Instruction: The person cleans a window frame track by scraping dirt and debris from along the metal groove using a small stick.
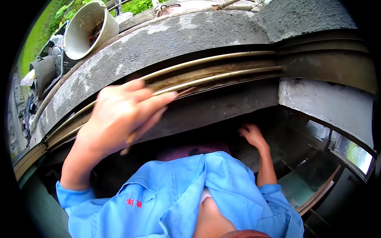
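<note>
My left hand (123, 111) is closed around a thin brown stick (127, 147), blurred by motion. One end of the stick pokes out below the palm, and a slim brown tip shows past the fingers, close to the window track (222, 75). The hand is above the track's long pale rails, just inside the grey concrete ledge. Lower down on the other side, my right hand (253, 136) hangs in front of the dark space under the sill. Its fingers look loosely apart, with nothing visible in them.
A pale bucket (85, 31) with dry debris tilts on the outer side of the concrete ledge (190, 33), near a dark plastic crate (59, 47). A grey wall (325, 101) meets the sill at the right. A glass pane (313, 182) stands below it.
</note>
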The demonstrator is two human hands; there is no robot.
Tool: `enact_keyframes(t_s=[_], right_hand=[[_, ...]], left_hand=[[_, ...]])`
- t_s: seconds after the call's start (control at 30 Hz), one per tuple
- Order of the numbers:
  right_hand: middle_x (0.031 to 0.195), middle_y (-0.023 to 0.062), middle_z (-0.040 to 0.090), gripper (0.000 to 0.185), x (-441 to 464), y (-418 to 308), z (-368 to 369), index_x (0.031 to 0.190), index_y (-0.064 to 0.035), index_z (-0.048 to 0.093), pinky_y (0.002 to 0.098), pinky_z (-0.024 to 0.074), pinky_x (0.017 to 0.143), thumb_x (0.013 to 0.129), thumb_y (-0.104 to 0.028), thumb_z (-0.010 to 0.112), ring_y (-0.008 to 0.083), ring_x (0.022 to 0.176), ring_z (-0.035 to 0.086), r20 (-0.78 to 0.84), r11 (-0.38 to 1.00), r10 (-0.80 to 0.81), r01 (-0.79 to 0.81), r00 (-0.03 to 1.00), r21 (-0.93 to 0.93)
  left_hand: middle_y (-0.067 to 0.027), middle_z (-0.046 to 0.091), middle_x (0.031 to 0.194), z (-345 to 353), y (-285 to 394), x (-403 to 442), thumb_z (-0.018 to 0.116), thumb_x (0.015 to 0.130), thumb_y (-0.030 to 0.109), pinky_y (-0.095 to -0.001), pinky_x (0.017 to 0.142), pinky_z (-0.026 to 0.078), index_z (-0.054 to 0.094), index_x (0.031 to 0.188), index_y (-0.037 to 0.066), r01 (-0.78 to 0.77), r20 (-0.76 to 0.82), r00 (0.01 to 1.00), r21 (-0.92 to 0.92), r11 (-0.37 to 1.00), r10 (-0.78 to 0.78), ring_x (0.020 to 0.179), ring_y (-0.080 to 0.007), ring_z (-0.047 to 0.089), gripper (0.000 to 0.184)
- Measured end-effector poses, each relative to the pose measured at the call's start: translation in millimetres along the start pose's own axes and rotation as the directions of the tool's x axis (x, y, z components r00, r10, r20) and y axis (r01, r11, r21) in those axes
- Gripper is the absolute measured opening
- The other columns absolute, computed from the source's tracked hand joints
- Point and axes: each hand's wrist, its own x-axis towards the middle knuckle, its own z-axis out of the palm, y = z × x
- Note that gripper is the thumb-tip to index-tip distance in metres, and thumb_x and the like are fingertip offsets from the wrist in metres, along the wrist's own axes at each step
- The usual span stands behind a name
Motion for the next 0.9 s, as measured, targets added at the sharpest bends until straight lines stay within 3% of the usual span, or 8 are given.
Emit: enact_keyframes(t_s=[0.1, 0.17, 0.2, 0.4, 0.47, 0.57, 0.73, 0.9], right_hand=[[0.101, 0.0227, 0.064, 0.035, 3, 27, 9, 0.108, 0.0022, 0.061, 0.0379, 0.0476, 0.083, 0.083, -0.022, 0.059, 0.0350, 0.097, 0.061, -0.080, 0.997, -0.066, 0.063, 0.995, -0.041], [0.075, 0.0124, 0.064, 0.024, 5, 26, 12, 0.097, 0.0046, 0.060, 0.0335, 0.0468, 0.065, 0.083, -0.015, 0.056, 0.0212, 0.069, 0.060, -0.088, 0.980, -0.128, 0.113, 0.988, -0.162], [0.075, 0.0124, 0.064, 0.024, 7, 27, 16, 0.097, 0.0046, 0.060, 0.0335, 0.0468, 0.065, 0.083, -0.015, 0.056, 0.0212, 0.069, 0.060, -0.083, 0.979, -0.135, 0.120, 0.987, -0.162], [0.078, 0.0139, 0.065, 0.025, 2, 6, 6, 0.095, 0.0055, 0.061, 0.0345, 0.0476, 0.068, 0.084, -0.016, 0.056, 0.0230, 0.071, 0.061, -0.044, 0.994, -0.109, 0.108, 0.993, -0.021], [0.107, 0.0228, 0.063, 0.036, 0, 8, 5, 0.114, -0.0004, 0.060, 0.0369, 0.0466, 0.087, 0.084, -0.020, 0.058, 0.0346, 0.102, 0.060, -0.030, 0.997, -0.056, 0.054, 0.998, -0.059], [0.107, 0.0229, 0.063, 0.035, 0, 6, 3, 0.115, -0.0005, 0.060, 0.0370, 0.0465, 0.087, 0.085, -0.019, 0.057, 0.0346, 0.102, 0.060, -0.011, 0.991, -0.029, 0.028, 1.000, -0.128], [0.106, 0.0233, 0.063, 0.036, -3, -1, -1, 0.115, -0.0002, 0.059, 0.0382, 0.0462, 0.088, 0.085, -0.019, 0.057, 0.0352, 0.102, 0.059, -0.032, 0.996, -0.049, 0.047, 0.998, -0.074], [0.105, 0.0234, 0.063, 0.034, 1, -4, 0, 0.113, 0.0000, 0.060, 0.0385, 0.0463, 0.087, 0.084, -0.019, 0.057, 0.0358, 0.101, 0.059, -0.037, 0.985, -0.074, 0.067, 0.997, -0.156]], left_hand=[[-0.0066, 0.052, 0.062, -5, -3, -8, 0.066, 0.073, 0.004, -0.0361, 0.050, 0.041, 0.063, 0.108, 0.007, 0.050, 0.063, 0.997, -0.048, 0.998, -0.047, 0.057, -0.0250, 0.049, 0.035], [-0.0069, 0.054, 0.064, 10, -6, 15, 0.065, 0.075, 0.005, -0.0363, 0.051, 0.042, 0.063, 0.108, 0.006, -0.058, -0.100, 0.994, -0.147, 0.987, 0.044, 0.058, -0.0256, 0.050, 0.033], [-0.0072, 0.054, 0.065, 22, -6, 27, 0.064, 0.077, 0.006, -0.0366, 0.053, 0.043, 0.062, 0.108, 0.006, -0.090, -0.104, 0.992, -0.129, 0.988, 0.077, 0.059, -0.0261, 0.050, 0.031], [-0.0063, 0.053, 0.064, -7, -2, -7, 0.065, 0.075, 0.008, -0.0367, 0.052, 0.042, 0.063, 0.109, 0.007, 0.053, 0.057, 0.997, -0.036, 0.998, -0.051, 0.057, -0.0244, 0.049, 0.034], [-0.0067, 0.053, 0.065, 1, -1, -5, 0.065, 0.075, 0.007, -0.0367, 0.051, 0.042, 0.063, 0.108, 0.007, 0.060, 0.026, 0.998, -0.051, 0.997, -0.058, 0.057, -0.0250, 0.049, 0.034], [-0.0068, 0.053, 0.065, 22, -2, 26, 0.065, 0.074, 0.006, -0.0360, 0.051, 0.042, 0.064, 0.108, 0.007, -0.066, -0.075, 0.996, -0.148, 0.987, 0.055, 0.057, -0.0255, 0.049, 0.034], [-0.0057, 0.053, 0.062, 4, 0, 1, 0.066, 0.073, 0.004, -0.0355, 0.051, 0.043, 0.064, 0.106, 0.007, 0.018, -0.018, 1.000, -0.065, 0.998, -0.019, 0.057, -0.0231, 0.050, 0.034], [-0.0061, 0.053, 0.063, 21, 4, 26, 0.066, 0.073, 0.004, -0.0358, 0.050, 0.042, 0.064, 0.106, 0.006, -0.051, -0.065, 0.997, -0.121, 0.991, 0.043, 0.056, -0.0241, 0.049, 0.034]])
